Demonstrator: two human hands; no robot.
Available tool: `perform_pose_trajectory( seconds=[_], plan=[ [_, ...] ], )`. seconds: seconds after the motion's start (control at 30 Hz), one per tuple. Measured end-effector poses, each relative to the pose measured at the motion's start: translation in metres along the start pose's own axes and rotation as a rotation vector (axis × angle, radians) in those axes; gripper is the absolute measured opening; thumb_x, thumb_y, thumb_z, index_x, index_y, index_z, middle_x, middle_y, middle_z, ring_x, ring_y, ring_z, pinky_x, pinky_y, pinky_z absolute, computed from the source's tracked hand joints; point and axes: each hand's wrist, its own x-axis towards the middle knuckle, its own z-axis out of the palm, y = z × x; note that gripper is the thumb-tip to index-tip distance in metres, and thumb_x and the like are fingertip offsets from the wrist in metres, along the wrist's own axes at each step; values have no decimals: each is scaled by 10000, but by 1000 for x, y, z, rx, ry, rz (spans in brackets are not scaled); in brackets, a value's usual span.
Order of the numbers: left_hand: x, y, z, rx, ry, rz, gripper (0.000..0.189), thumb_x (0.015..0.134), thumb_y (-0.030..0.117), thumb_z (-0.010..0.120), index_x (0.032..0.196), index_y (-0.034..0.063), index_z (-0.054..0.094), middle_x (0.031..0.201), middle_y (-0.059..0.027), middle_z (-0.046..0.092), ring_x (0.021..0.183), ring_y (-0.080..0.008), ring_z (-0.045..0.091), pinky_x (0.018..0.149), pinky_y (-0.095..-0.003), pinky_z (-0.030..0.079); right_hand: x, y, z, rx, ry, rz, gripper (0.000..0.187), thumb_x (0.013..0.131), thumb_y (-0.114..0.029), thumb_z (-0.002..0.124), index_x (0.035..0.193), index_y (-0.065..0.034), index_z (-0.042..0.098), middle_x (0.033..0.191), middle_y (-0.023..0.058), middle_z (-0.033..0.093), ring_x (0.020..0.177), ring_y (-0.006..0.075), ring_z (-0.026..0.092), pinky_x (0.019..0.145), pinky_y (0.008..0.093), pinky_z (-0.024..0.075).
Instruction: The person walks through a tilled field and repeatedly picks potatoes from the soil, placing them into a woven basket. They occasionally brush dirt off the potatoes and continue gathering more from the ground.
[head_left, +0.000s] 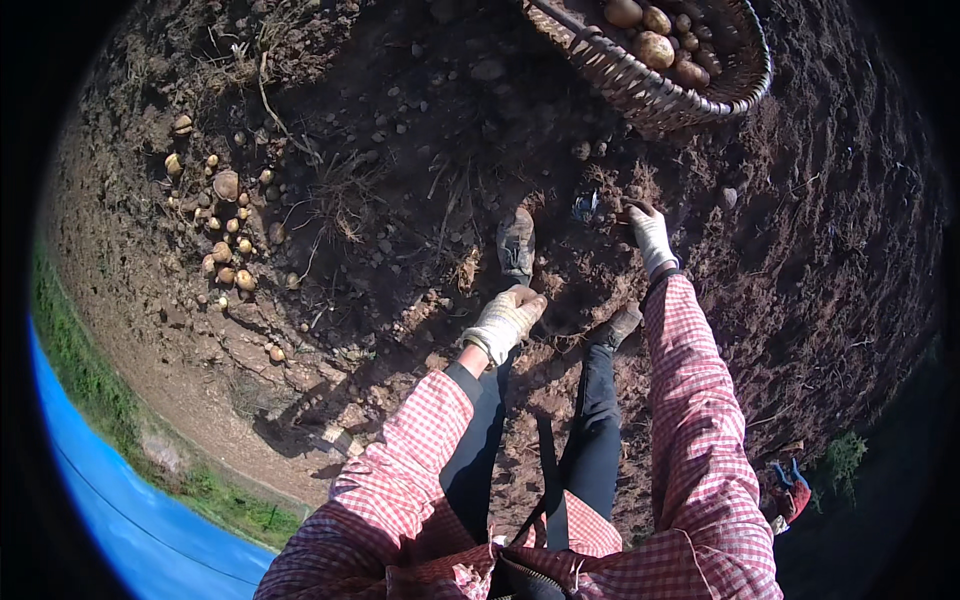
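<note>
My left hand (507, 321), in a pale work glove with dirty fingertips, is held above my legs with its fingers curled in; whether anything is between them cannot be seen. My right hand (646, 227), gloved the same way, reaches to the soil on the right, its dark fingertips against a clod or potato that I cannot make out. Just left of those fingertips lies a small bluish-white scrap (586, 205). Beyond it, a wicker basket (660, 101) at the top right holds several potatoes (653, 49).
Several potatoes (226, 186) lie scattered on the soil at the left. Dry stalks and roots (349, 199) lie between them and my shoe (516, 241). My other shoe (624, 325) is on clumpy earth. Another person (793, 499) in red is far off at the lower right.
</note>
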Motion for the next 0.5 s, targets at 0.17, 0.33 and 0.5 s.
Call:
perform_pose_trajectory(
  seconds=[0.17, 0.33, 0.5],
  plan=[
    [16, -56, 64, -125, -105, 155, 258, 1004, 238, 602, 1129, 16, 646, 1072, -49, 689, 955, -114, 622, 855, -274, 498, 82, -13, 75, -1034, 107, -323, 595, 805, -318, 723, 1365, -195, 564, 1481, 200, 460, 1154, 376, 625, 915, 453, 550],
    [48, -71, 78, 151, 13, 273, 335, 971, 136, 607, 1269, -14, 585, 1177, -170, 682, 1035, -192, 632, 915, -345, 489, 121, 16, 113, -1148, 157, -156, 640, 782, -245, 752, 1383, -211, 535, 1493, 211, 419, 1127, 390, 636, 912, 442, 564],
    [58, -46, 58, -534, 324, 183, 481, 989, 242, 619, 1417, 114, 441, 1033, -42, 570, 592, -147, 554, 546, -233, 518, 16, 39, 104, 126, -84, -69, 539, 764, -211, 745, 1265, -93, 586, 1004, 109, 697, 959, 218, 649, 858, 343, 527]
  ],
)
